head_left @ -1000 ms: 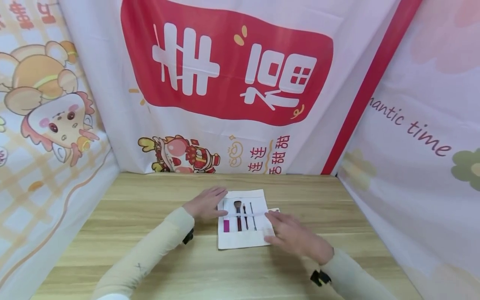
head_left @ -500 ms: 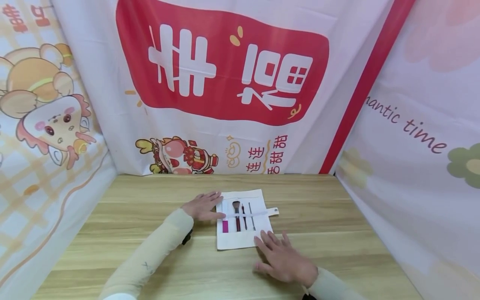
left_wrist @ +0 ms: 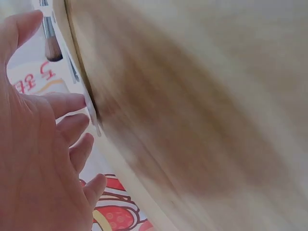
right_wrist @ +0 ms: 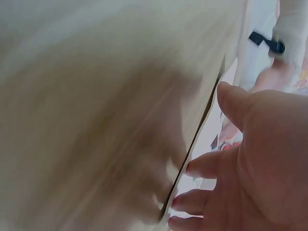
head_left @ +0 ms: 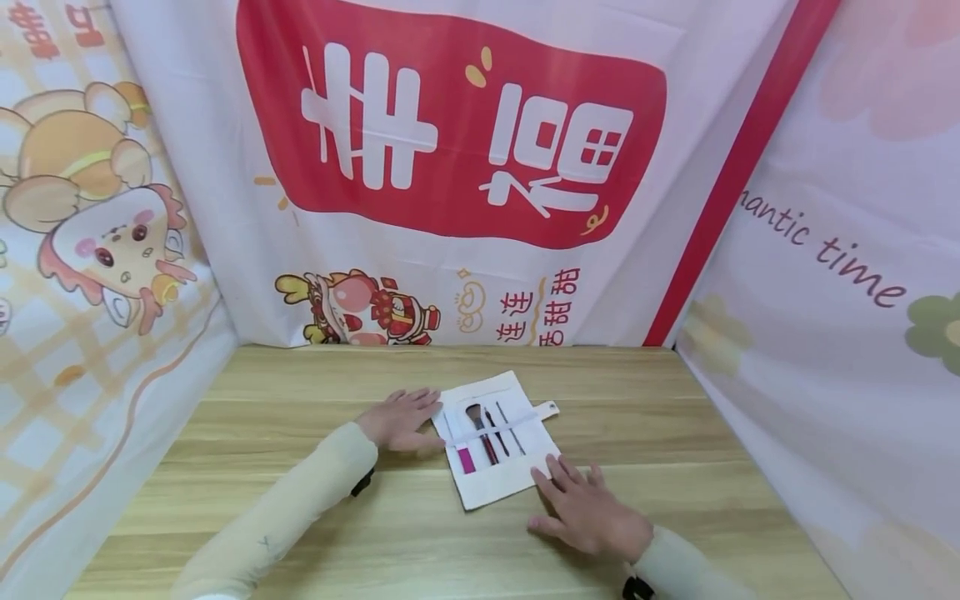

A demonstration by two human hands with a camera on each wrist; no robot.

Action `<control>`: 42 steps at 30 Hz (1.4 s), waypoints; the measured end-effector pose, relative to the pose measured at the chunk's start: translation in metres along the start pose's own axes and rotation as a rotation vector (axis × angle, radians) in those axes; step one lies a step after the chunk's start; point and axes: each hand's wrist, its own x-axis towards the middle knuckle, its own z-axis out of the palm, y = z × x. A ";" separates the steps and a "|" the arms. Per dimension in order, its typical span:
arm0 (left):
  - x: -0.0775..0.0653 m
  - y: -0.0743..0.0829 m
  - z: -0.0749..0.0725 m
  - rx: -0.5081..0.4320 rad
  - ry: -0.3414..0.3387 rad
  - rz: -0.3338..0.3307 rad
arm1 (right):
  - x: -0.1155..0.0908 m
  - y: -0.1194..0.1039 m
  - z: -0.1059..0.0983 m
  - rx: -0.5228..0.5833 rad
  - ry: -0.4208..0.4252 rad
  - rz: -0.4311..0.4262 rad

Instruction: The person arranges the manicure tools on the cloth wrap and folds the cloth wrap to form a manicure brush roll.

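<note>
On the table lies a white cloth brush pouch [head_left: 504, 483], spread flat and turned at a slant. Under its cross band are a makeup brush [head_left: 474, 412], a slim dark tool [head_left: 502, 444], a thin metal tool [head_left: 517, 441] and a pink-ended item [head_left: 467, 461]. My left hand [head_left: 399, 422] is at the pouch's left edge, fingers extended and palm down. Fingertips of my right hand [head_left: 592, 512] touch its lower right corner, the fingers spread. The left wrist view shows the brush head [left_wrist: 54, 49] beyond the left thumb; neither hand grips anything.
A snap tab [head_left: 549, 409] sticks out from the pouch's right side. The wooden table [head_left: 360, 542] meets a printed cloth wall [head_left: 630, 292] at the back, with more printed cloth at left [head_left: 180, 350] and right [head_left: 795, 400].
The pouch has turned counterclockwise, its lower edge swinging right. My right hand moved down from the pouch's right side to its lower corner, then slightly right. The left hand shifted only slightly.
</note>
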 end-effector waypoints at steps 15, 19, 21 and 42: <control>-0.069 0.022 0.014 0.054 0.007 0.038 | 0.036 0.036 -0.017 -0.049 0.040 0.055; -0.088 0.037 0.022 0.053 0.048 0.064 | 0.052 0.047 -0.017 -0.075 0.064 0.039; -0.095 0.047 0.028 0.052 0.068 0.069 | 0.058 0.051 -0.017 -0.083 0.076 0.028; -0.087 0.067 0.031 -0.002 0.243 0.157 | 0.076 0.052 -0.028 -0.066 0.110 -0.063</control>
